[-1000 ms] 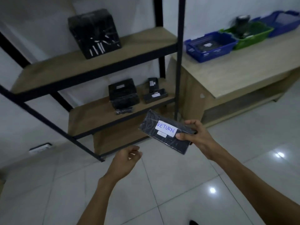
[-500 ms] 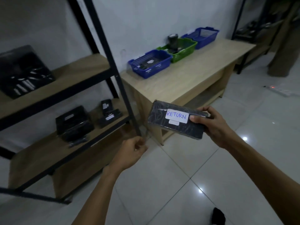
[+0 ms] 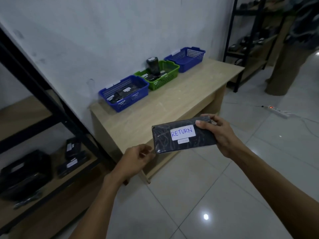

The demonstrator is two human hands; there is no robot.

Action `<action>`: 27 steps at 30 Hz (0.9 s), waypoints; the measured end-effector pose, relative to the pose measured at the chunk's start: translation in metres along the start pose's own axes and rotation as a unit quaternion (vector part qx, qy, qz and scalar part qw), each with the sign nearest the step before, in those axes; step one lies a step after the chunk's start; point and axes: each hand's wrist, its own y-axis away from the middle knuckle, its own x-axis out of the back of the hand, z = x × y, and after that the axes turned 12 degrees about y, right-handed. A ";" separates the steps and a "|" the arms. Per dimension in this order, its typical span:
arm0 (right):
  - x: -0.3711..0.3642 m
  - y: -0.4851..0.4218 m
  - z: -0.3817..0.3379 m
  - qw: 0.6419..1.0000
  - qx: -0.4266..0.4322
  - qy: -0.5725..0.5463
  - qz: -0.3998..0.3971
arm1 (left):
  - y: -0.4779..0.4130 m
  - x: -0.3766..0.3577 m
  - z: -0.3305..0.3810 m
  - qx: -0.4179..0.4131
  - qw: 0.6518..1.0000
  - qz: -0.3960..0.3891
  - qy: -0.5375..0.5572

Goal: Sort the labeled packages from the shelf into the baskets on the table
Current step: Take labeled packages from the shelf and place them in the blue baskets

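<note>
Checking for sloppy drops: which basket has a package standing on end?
The green basket: a black package stands upright in it. Those in the near blue basket lie flat; the far blue basket shows none.

Stockroom: metal shelving (image 3: 51, 107); sorting baskets (image 3: 124, 94)

Table (image 3: 181, 100): 1.
Baskets: 3 — near blue basket (image 3: 131, 100), green basket (image 3: 162, 81), far blue basket (image 3: 188, 64).
Hands: 2 — left hand (image 3: 136, 161), right hand (image 3: 222, 133).
RETURN package (image 3: 172, 145): 1, carrying 2 white labels.
Upright package (image 3: 152, 66) in green basket: 1.
Lower-shelf packages: 3 discernible, blurred — large package (image 3: 25, 173), rear small package (image 3: 73, 148), front small package (image 3: 72, 165).
Racks: 2 — near rack (image 3: 43, 94), far rack (image 3: 231, 31).
Power strip (image 3: 278, 112): 1.
</note>
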 end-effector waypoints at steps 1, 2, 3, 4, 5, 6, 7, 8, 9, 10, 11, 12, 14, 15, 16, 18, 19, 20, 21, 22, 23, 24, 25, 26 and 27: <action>0.007 -0.017 -0.004 1.000 0.001 -0.001 -0.005 | -0.019 -0.003 0.005 0.000 1.000 -0.006 -0.009; 0.013 -0.034 -0.007 1.000 0.000 0.000 -0.008 | -0.038 -0.005 0.008 -0.003 1.000 -0.011 -0.016; 0.019 -0.054 -0.008 1.000 -0.001 0.002 -0.008 | -0.058 -0.008 0.010 -0.005 1.000 -0.014 -0.021; 0.025 -0.074 -0.009 1.000 -0.004 0.002 -0.006 | -0.079 -0.011 0.011 -0.010 1.000 -0.014 -0.023; 0.031 -0.093 -0.010 1.000 -0.006 0.001 -0.004 | -0.100 -0.013 0.012 -0.009 1.000 -0.013 -0.026; 0.037 -0.114 -0.011 1.000 -0.011 -0.001 0.000 | -0.122 -0.016 0.013 -0.008 0.999 -0.014 -0.029; 0.043 -0.136 -0.013 1.000 -0.013 -0.002 0.005 | -0.146 -0.019 0.014 -0.008 0.999 -0.017 -0.030; 0.048 -0.158 -0.015 1.000 -0.012 0.001 0.008 | -0.170 -0.021 0.016 -0.010 0.999 -0.020 -0.028; 0.054 -0.179 -0.017 1.000 -0.013 0.007 0.017 | -0.194 -0.021 0.019 -0.010 0.999 -0.020 -0.027; 0.058 -0.199 -0.020 0.999 -0.018 0.011 0.028 | -0.215 -0.021 0.025 -0.004 0.999 -0.022 -0.029; 0.061 -0.217 -0.023 0.999 -0.024 0.008 0.033 | -0.234 -0.020 0.030 0.005 0.999 -0.022 -0.025; 0.065 -0.236 -0.027 0.999 -0.031 -0.003 0.035 | -0.255 -0.018 0.034 0.006 1.000 -0.020 -0.023; 0.072 -0.274 -0.035 0.999 -0.036 -0.012 0.034 | -0.300 -0.013 0.044 0.004 0.999 -0.022 -0.026; 0.076 -0.293 -0.037 0.999 -0.035 -0.008 0.037 | -0.322 -0.011 0.046 0.003 1.000 -0.013 -0.023; 0.078 -0.312 -0.038 0.998 -0.036 -0.005 0.041 | -0.342 -0.010 0.049 0.006 1.000 -0.003 -0.020; 0.086 -0.348 -0.039 0.998 -0.050 -0.010 0.044 | -0.376 -0.011 0.056 0.012 1.000 0.011 -0.011; 0.091 -0.367 -0.040 0.997 -0.057 -0.014 0.041 | -0.393 -0.014 0.059 0.011 1.000 0.010 -0.013; 0.095 -0.385 -0.040 0.998 -0.059 -0.012 0.034 | -0.411 -0.017 0.062 0.012 1.000 0.005 -0.017; 0.100 -0.405 -0.040 0.998 -0.060 -0.006 0.027 | -0.428 -0.020 0.065 0.015 1.000 0.000 -0.021; 0.107 -0.425 -0.041 0.998 -0.062 0.000 0.019 | -0.448 -0.024 0.068 0.018 0.999 -0.002 -0.026; 0.114 -0.447 -0.041 0.998 -0.063 0.007 0.011 | -0.467 -0.028 0.070 0.021 0.999 0.000 -0.031; 0.122 -0.469 -0.042 0.998 -0.068 0.013 0.004 | -0.486 -0.033 0.074 0.026 0.999 0.007 -0.034; 0.129 -0.490 -0.044 0.997 -0.072 0.017 -0.002 | -0.504 -0.038 0.079 0.029 0.999 0.017 -0.033; 0.137 -0.510 -0.046 0.997 -0.075 0.021 -0.007 | -0.521 -0.044 0.084 0.032 0.999 0.027 -0.029; 0.146 -0.530 -0.049 0.997 -0.077 0.023 -0.013 | -0.537 -0.050 0.091 0.038 0.998 0.035 -0.024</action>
